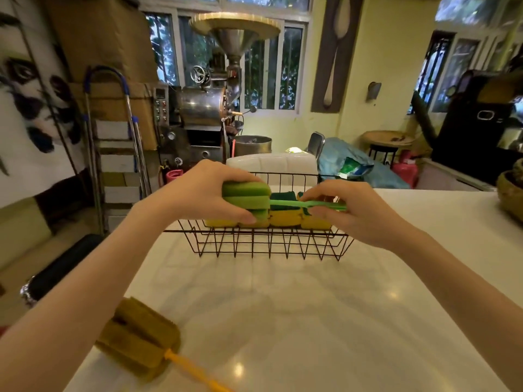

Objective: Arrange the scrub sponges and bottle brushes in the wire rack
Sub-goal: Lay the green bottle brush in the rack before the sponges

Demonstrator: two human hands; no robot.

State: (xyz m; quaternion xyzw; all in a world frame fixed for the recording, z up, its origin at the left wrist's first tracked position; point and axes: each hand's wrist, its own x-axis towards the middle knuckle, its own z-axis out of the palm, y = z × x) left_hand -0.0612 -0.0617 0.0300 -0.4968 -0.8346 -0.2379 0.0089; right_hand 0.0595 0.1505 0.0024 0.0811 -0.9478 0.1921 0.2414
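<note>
A black wire rack (268,247) stands on the white counter (283,321), with several yellow-and-green scrub sponges (284,217) lined up inside. Over the rack I hold a green bottle brush (246,198) level. My left hand (203,190) grips its foam head, and my right hand (353,213) pinches its thin green handle. A yellow bottle brush (138,343) with a brownish foam head and a yellow handle lies on the counter's near left corner, under my left forearm.
The counter's left edge drops off close to the yellow brush. A white chair back (271,165) stands just behind the rack. A woven basket (512,190) sits at the counter's right edge. A stepladder (113,142) and a coffee roaster (203,108) stand beyond.
</note>
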